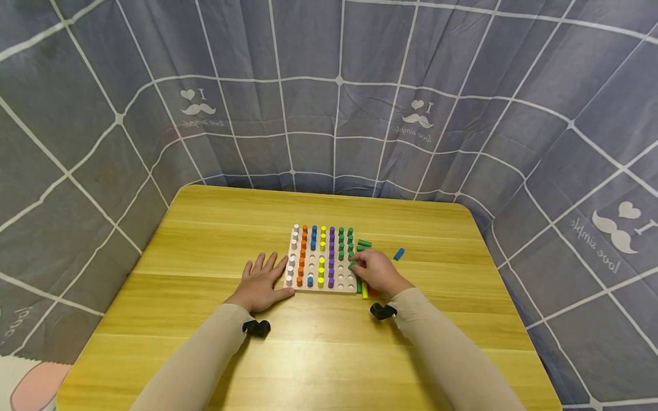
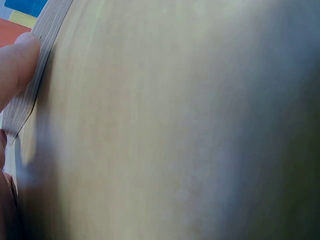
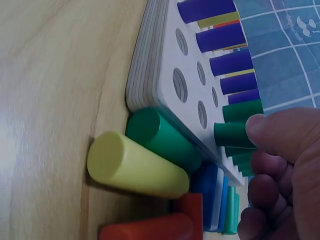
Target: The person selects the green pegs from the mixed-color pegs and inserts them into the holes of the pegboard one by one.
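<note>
Fingers of the right hand pinched a green peg; tilting risked jamming it; the left hand lay spread beside the pegboard.

The peg board presents as layered plywood, its cut edge visibly striped in plies and its pale face smooth and matt; the loose yellow peg and loose green peg show a smooth surface with a soft sheen, core material not determinable. The counter carries a smooth wood-grain surface, glossy where light reflects. The curtain is matt, creased cloth; the sleeves, matt cloth.
</note>
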### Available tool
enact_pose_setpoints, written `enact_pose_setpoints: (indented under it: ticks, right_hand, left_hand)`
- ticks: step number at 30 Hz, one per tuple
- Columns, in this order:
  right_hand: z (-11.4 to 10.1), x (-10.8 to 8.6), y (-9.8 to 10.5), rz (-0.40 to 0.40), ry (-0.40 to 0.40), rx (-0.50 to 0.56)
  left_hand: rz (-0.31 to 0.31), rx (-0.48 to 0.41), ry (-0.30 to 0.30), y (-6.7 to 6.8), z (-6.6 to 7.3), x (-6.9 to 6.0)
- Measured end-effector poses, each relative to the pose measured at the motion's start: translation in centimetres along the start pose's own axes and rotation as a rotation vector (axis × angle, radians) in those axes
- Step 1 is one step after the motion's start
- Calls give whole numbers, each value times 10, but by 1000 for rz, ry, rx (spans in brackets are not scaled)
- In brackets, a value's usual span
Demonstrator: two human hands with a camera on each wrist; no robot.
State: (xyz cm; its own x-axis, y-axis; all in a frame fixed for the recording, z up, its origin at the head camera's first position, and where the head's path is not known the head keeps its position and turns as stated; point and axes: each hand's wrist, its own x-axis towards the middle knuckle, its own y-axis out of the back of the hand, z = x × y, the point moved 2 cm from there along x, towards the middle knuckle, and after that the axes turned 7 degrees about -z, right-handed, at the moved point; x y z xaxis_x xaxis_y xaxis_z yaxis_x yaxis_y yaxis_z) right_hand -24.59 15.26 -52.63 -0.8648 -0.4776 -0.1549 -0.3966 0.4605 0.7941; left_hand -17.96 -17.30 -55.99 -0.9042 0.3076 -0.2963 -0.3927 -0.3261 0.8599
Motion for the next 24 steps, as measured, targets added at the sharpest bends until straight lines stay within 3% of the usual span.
enact_pose_setpoints:
  ticks: [15, 24]
  right_hand:
    - [5, 9, -12, 2, -92, 251]
    - [11, 11, -17, 3, -101, 244]
  left_hand:
    - [11, 4, -4, 1, -1, 1]
    - [14, 14, -1, -1, -2, 2]
